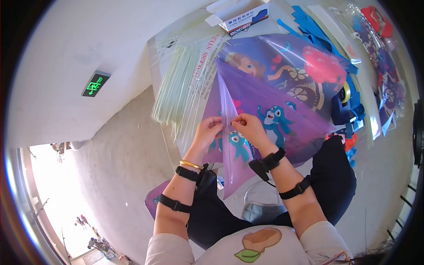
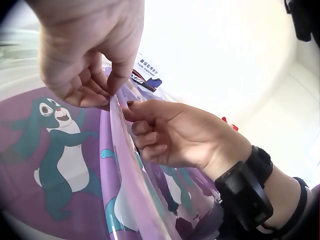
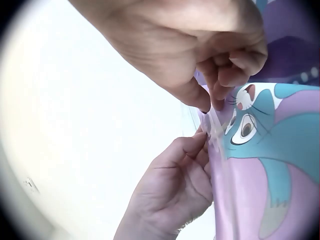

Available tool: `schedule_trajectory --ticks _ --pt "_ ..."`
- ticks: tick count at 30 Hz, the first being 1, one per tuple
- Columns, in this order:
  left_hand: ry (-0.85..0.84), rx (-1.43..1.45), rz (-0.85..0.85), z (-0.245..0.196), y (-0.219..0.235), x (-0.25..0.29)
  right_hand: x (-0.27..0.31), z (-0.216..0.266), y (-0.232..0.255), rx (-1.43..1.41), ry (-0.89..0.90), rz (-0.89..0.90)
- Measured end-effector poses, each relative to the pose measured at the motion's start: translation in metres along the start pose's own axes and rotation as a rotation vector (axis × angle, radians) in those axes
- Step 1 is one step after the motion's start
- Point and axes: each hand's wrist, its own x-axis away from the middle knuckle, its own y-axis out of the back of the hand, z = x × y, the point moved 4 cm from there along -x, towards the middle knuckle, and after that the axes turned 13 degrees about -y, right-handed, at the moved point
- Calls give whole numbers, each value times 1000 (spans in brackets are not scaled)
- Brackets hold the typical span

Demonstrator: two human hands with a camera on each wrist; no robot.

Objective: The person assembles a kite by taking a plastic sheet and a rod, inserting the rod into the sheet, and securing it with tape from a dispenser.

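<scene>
A thin purple kite sail printed with teal rabbit-like cartoon figures lies across the table and toward the lap. Along its middle stands a pale, see-through folded flap. My left hand pinches this fold between thumb and fingers from the left side. From the right, my right hand pinches the same edge with thumb and index finger, close to the left fingertips. In the left wrist view the flap hangs down below both hands. The right wrist view shows the fingertips almost meeting at the seam.
Beneath lies another printed sheet. A bundle of pale thin rods sits at the left of the table. Behind is an opened tape dispenser box. Blue strips and a dark tape dispenser lie to the right.
</scene>
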Motion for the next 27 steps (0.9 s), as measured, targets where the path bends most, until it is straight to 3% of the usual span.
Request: schedule_trajectory --ticks 9,11,14,27 --pt "23 67 -9 2 -2 -2 -9 -6 -3 -73 -28 53" --pt "22 87 -8 2 -3 -1 -10 -10 -6 -231 -171 146" --pt "26 59 10 1 -3 0 -14 -12 -8 -330 -191 208" --pt "8 73 54 0 -4 -3 -19 -17 -8 -338 -318 266"
